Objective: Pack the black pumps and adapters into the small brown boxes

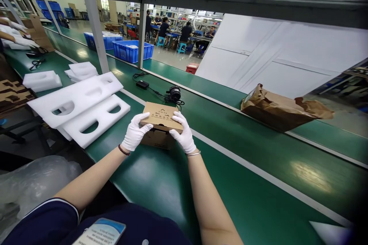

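Currently, the printed brown carton [161, 113] is between the gloved left hand [134, 133] and right hand [184, 134], over the green desk [149, 191]. Fingers of both hands are clamped on it from opposite sides, thumbs at the near edge. Brown cardboard [156, 139] also shows just below; cannot tell whether it is a second carton or the same one's front.

Risks, as judged:
1. Slip or tilt. Gloved grip sits near the edges; unequal pressure could drop one side.
2. Crushing. Squeezing inward too hard could buckle the cardboard walls.
3. Collision. A black pump-like device [174, 93] and its cable [178, 102] lie just behind; a forward shove could knock the one or trap the other.
4. Spill. White foam sheets [102, 118] seem to overhang the near edge; a leftward sweep of the left forearm [97, 176] could push them off.
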`<state>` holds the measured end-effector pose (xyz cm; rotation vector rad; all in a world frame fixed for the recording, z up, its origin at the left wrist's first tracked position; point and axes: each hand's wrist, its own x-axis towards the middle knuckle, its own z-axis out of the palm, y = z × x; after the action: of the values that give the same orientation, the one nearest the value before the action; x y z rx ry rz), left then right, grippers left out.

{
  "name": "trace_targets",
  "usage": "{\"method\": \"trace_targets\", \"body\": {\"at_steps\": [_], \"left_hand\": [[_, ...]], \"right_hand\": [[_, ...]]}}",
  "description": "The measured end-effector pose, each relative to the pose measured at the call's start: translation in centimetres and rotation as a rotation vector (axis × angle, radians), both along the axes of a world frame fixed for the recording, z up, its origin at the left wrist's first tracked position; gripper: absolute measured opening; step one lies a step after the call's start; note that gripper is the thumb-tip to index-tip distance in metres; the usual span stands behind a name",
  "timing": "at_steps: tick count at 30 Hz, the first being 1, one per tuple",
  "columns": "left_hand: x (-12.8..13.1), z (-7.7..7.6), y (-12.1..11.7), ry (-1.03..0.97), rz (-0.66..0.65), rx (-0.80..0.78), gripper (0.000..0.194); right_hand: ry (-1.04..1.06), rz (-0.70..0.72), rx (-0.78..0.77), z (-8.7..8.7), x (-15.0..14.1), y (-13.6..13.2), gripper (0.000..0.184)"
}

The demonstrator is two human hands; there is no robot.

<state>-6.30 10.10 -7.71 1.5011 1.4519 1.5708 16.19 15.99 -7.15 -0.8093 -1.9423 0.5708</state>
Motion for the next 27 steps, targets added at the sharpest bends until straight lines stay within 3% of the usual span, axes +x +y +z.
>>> {"method": "trace_targets", "body": {"at_steps": [2, 5, 9, 12, 16, 19, 22, 27], "left_hand": [[-0.5, -1.7, 0.2, 0.049, 0.053, 0.116, 0.044], [-1.9, -3.0, 0.5, 0.213, -0.084, 0.349, 0.042], [-3.2, -2.8, 1.1, 0.431, -0.205, 0.587, 0.049], [-3.1, -2.2, 1.2, 0.451, -0.196, 0.652, 0.045], [-2.9, -2.2, 0.5, 0.434, -0.163, 0.580, 0.039], [-2.3, -2.8, -0.6, 0.337, -0.140, 0.396, 0.057], [-0.9, -3.3, -1.5, 0.167, -0.100, 0.213, 0.064], [1.3, -3.5, -1.8, -0.040, -0.055, 0.144, 0.055]], "right_hand": [[0.113, 0.016, 0.083, -1.1, -0.3, -0.1, 0.045], [0.248, 0.034, 0.167, -3.1, -0.3, -0.3, 0.020], [0.229, -0.008, 0.262, -4.5, 0.1, -0.9, 0.023], [0.055, -0.130, 0.347, -2.9, -0.5, -1.8, 0.027], [-0.194, -0.183, 0.266, 1.1, -2.7, -3.8, 0.033], [-0.307, -0.111, 0.183, 2.7, -3.7, -5.0, 0.036], [-0.382, -0.110, 0.284, 2.2, -3.8, -5.5, 0.034], [-0.227, -0.229, 0.636, -0.8, -3.1, -5.5, 0.026]]}}
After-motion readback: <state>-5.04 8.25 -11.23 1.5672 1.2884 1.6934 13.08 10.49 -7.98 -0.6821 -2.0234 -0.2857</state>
